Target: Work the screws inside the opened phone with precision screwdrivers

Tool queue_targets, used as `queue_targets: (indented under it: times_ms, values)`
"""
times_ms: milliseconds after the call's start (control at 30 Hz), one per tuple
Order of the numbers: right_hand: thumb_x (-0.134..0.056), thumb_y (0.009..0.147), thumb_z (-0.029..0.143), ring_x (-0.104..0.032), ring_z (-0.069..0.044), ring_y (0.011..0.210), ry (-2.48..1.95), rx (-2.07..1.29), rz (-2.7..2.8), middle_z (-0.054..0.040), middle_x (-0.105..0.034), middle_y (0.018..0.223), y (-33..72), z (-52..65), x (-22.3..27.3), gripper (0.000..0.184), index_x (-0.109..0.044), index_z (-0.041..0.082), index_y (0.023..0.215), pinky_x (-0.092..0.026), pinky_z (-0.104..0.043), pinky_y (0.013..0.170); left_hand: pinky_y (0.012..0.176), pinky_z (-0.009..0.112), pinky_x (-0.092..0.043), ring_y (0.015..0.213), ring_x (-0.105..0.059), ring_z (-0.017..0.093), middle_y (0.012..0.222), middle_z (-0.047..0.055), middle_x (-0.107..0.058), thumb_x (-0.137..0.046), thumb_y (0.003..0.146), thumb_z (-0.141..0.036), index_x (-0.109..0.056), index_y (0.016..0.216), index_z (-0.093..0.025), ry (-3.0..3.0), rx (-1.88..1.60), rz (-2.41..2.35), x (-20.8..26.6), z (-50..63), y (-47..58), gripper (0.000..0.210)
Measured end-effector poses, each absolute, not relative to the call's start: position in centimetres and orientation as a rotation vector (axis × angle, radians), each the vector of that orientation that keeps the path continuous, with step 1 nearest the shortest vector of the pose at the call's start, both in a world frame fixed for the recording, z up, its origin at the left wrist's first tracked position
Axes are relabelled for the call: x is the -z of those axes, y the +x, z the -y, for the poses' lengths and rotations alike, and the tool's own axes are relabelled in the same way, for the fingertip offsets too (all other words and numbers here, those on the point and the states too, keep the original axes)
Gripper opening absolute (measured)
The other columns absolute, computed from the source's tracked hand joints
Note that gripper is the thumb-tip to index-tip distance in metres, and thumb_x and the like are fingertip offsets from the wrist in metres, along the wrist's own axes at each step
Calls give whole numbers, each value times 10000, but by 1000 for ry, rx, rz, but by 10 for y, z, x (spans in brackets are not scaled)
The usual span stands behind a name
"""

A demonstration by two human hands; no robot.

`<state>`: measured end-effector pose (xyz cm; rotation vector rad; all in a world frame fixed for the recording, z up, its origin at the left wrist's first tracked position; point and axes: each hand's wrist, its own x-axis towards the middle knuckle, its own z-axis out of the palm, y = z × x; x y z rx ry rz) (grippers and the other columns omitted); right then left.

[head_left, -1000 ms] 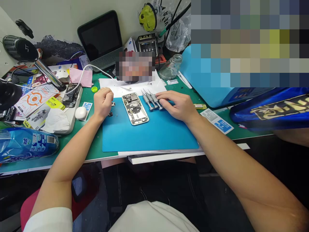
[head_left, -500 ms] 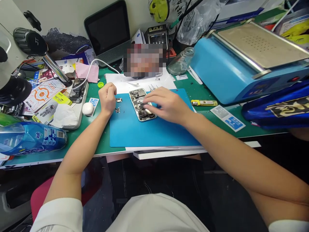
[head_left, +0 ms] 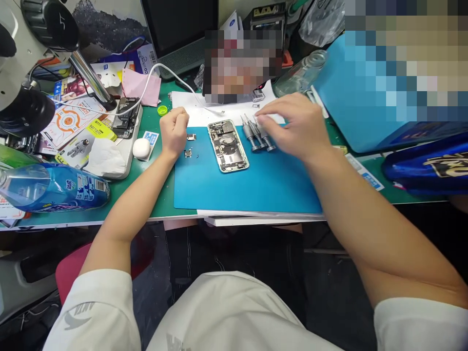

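An opened phone point(head_left: 228, 146) lies on the blue mat point(head_left: 219, 192) with its inner parts bare. My left hand point(head_left: 174, 130) is a fist at the mat's left edge, beside small phone parts point(head_left: 191, 137). Nothing sticks out of it. To the right of the phone, small grey screwdrivers point(head_left: 250, 134) lie side by side. Over their right end hovers my right hand point(head_left: 292, 124), thumb and forefinger brought together near the screwdriver tips. Whatever sits in that pinch is too small or hidden to make out.
A microscope point(head_left: 27, 109) and a blue bottle point(head_left: 54, 187) crowd the left side. A white earbud case point(head_left: 141, 148) stands left of the mat. Behind are a white cable point(head_left: 161, 66) and a glass jar point(head_left: 303, 73). A blue machine point(head_left: 343, 97) stands right.
My right hand has moved off the phone, right and up to the screwdrivers, uncovering the whole phone. My left fist stays by the small parts. The view has shifted.
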<state>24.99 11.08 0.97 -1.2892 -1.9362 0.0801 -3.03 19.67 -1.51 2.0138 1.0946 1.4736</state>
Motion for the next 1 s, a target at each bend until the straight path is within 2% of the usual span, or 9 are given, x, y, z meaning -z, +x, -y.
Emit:
queue_targets:
  times_ms: [133,267,400,533,667,900,1000]
  values:
    - [-558,1020,496,-664,-276,922,-1389,19,1739,-109,-801,965,292,-119,12,295,-728,294,887,-482,-488,902,624,365,-374,593,-384,173,601,9,-290,-317,1056,-424,-229,622,-235,2002,-1465,-1092,12,-197,-30,482]
    - [-550,1021,492,-650,-262,914,-1361,42,1737,-85,-801,961,300,-123,26,274,-722,313,907,-484,-467,892,637,365,-396,613,-405,179,607,10,-293,-293,1067,-446,-228,640,-233,2057,-1403,-1154,9,-196,-31,481]
    - [-518,1027,457,-696,-289,948,-1367,92,1819,-99,-807,970,292,-121,24,294,-716,276,905,-533,-497,902,633,363,-393,602,-393,175,596,2,-293,-292,1077,-473,-237,632,-232,2070,-1396,-1139,7,-195,-32,509]
    - [-509,1027,424,-731,-311,971,-1401,118,1811,-78,-800,973,289,-119,21,269,-702,292,894,-566,-538,921,599,357,-337,570,-355,164,562,-6,-292,-363,1053,-472,-257,581,-227,1993,-1479,-1019,5,-195,-32,542]
    - [-515,1032,390,-743,-299,929,-1383,161,1844,-74,-804,962,288,-119,24,251,-697,280,899,-576,-515,895,586,357,-310,551,-351,156,541,-10,-329,-436,1024,-470,-307,550,-224,1977,-1487,-927,4,-194,-33,549]
    - [-528,1035,345,-739,-284,924,-1310,159,1919,-74,-799,961,282,-119,29,231,-714,256,931,-576,-485,887,585,356,-292,545,-332,155,534,-13,-332,-448,1011,-458,-309,548,-225,1980,-1474,-931,1,-189,-34,537]
    - [-538,1034,343,-732,-288,973,-1244,156,1995,-102,-801,1023,277,-118,28,231,-734,222,1007,-584,-470,892,589,358,-288,540,-322,155,523,-12,-338,-464,976,-431,-305,538,-228,1990,-1456,-944,-1,-187,-33,508]
